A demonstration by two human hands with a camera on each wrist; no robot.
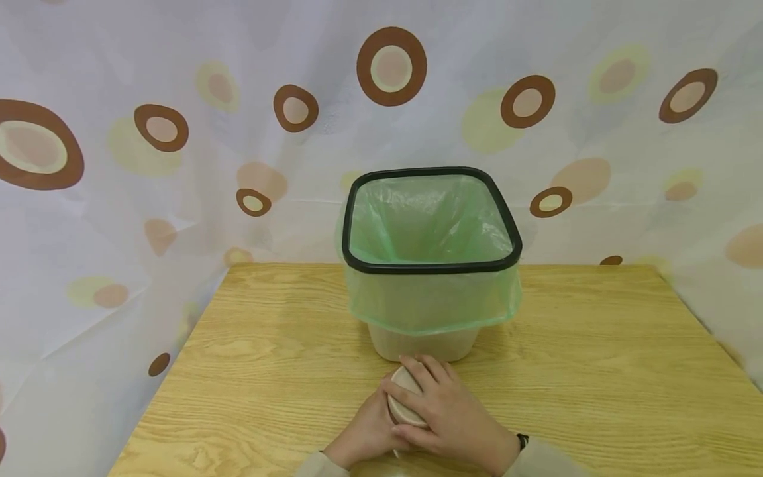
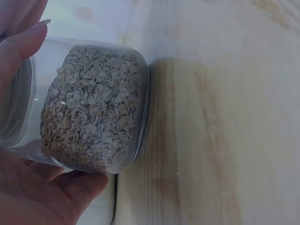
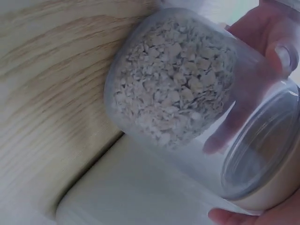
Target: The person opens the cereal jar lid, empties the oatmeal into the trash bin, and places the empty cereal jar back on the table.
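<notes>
Wooden worktop (image 1: 268, 371), jar (image 2: 93, 108) standing upright, left hand (image 1: 371, 425) wrapped round its side, right hand (image 1: 453, 414) gripping the lid (image 1: 405, 379) up top.

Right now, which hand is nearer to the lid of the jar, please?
Right. The right hand lies over the lid, with its fingers touching it. The left hand holds the side of the clear jar, below the lid.

Fingers (image 2: 86, 190) hold a clear jar (image 2: 93, 101) of flakes (image 2: 101, 117) on a woodgrain tabletop (image 2: 220, 122).
</notes>
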